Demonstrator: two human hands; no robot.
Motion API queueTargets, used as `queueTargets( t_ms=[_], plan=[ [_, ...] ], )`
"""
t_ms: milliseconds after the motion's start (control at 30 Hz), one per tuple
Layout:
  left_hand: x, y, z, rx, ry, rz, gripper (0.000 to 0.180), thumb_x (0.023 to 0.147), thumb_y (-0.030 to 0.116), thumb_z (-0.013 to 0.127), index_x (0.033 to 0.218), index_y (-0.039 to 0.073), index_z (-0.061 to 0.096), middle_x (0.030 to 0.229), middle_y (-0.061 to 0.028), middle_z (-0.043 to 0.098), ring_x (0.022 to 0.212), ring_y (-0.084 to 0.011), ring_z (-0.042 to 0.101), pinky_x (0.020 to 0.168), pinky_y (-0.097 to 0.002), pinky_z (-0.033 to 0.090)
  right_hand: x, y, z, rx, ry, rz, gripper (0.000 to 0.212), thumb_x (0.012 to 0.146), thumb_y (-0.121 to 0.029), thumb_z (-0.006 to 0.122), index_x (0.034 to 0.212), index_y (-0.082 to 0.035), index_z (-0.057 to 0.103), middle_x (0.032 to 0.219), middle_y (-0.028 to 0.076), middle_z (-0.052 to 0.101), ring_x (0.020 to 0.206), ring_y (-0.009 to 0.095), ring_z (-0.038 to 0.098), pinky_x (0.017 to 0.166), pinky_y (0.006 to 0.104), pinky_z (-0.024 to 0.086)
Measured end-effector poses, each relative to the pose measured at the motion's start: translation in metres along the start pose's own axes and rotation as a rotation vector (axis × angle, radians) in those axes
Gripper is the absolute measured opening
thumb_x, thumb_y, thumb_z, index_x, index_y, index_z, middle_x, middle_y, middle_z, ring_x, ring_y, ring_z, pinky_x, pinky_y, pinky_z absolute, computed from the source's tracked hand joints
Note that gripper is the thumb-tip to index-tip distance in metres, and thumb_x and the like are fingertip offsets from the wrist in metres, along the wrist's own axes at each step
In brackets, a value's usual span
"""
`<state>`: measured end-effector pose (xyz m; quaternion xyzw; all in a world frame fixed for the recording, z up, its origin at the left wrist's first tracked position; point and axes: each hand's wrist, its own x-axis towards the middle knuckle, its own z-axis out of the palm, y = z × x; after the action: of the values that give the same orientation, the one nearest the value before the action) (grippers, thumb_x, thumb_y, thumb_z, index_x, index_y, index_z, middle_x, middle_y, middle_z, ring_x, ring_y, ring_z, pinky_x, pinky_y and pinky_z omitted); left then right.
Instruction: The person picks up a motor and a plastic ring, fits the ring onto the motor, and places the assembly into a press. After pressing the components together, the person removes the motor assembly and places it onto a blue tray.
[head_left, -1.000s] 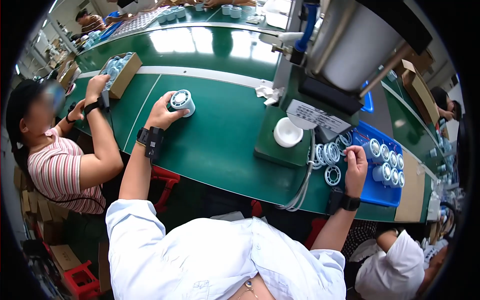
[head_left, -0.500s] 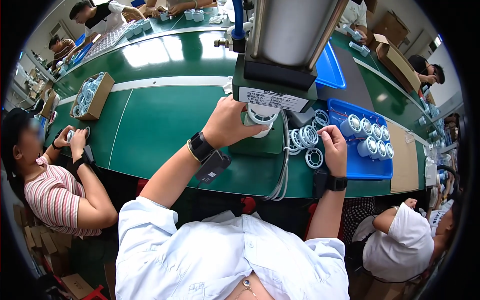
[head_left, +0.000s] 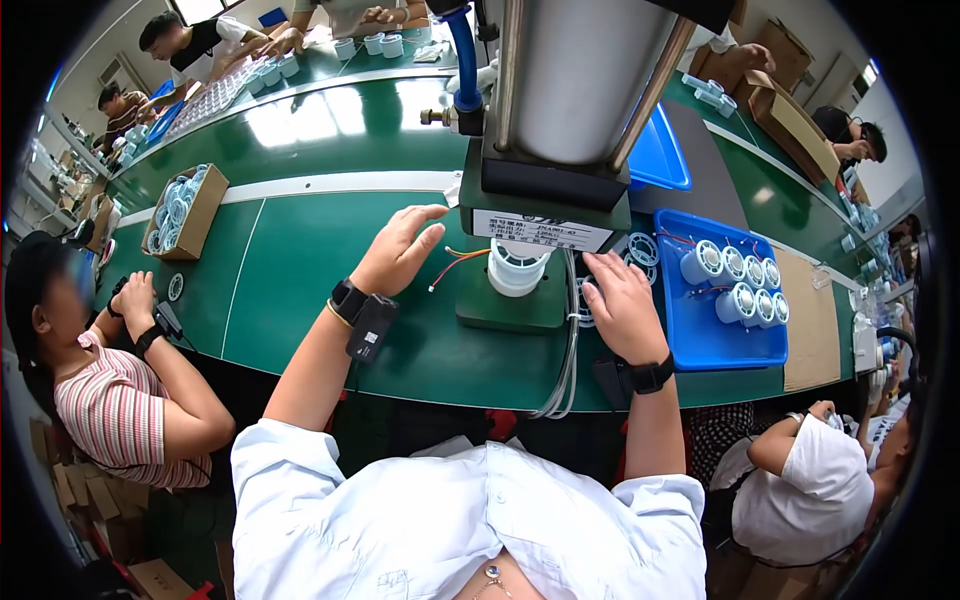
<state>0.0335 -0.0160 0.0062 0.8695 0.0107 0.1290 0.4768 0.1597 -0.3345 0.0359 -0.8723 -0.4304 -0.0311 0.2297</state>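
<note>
Both hands are off the part right now — the left hand (head_left: 400, 250) hovers flat and open just left of the press, fingers spread and empty, while the right hand (head_left: 622, 305) rests palm-down on the green bench (head_left: 300, 280) to the right of the fixture, fingers loose, gripping nothing that shows. Between them one white ribbed spool (head_left: 517, 268) sits upright on the dark green fixture block (head_left: 510, 305), directly beneath the big grey cylinder of the press (head_left: 575, 80) — seated there, I'd judge, so the ram can meet it squarely, with the hands held clear to either side. Thin red and yellow wires (head_left: 455, 262) trail from the spool toward the left hand. To the right, a blue tray (head_left: 720, 340) keeps matching spools close to the right hand — six can be counted in two short rows, though some overlap. Flat white rings (head_left: 643, 248) lie by the tray's near corner — two at least, the rest hidden behind the press. One cardboard box (head_left: 185, 212) of more spools sits well to the left, count unclear
</note>
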Motion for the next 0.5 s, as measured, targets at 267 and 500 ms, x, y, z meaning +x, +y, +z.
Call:
queueTargets(
  t_ms=[267, 500],
  plan=[
    [-0.009, 0.001, 0.015, 0.835, -0.066, -0.094, 0.055, 0.091, 0.04, 0.054, 0.135, 0.01, 0.045, 0.142, -0.0114, 0.041, 0.134, -0.0313, 0.033, 0.109, -0.0508, 0.024, -0.001, -0.002, -0.003, 0.004, -0.028, 0.037, 0.042, 0.093, -0.027, 0.05, 0.126, -0.002, 0.054, 0.128, 0.018, 0.055, 0.125, 0.033, 0.045, 0.108, 0.0474, 0.025],
    [-0.008, -0.002, 0.011, 0.803, -0.056, -0.019, 0.054, 0.09, 0.04, 0.055, 0.135, 0.011, 0.045, 0.142, -0.0107, 0.041, 0.135, -0.03, 0.032, 0.109, -0.0509, 0.023, 0.036, -0.051, -0.016, 0.364, -0.129, -0.071, 0.05, 0.08, -0.026, 0.07, 0.121, 0.0, 0.056, 0.119, 0.016, 0.061, 0.114, 0.031, 0.054, 0.096, 0.0421, 0.039]
  ],
)
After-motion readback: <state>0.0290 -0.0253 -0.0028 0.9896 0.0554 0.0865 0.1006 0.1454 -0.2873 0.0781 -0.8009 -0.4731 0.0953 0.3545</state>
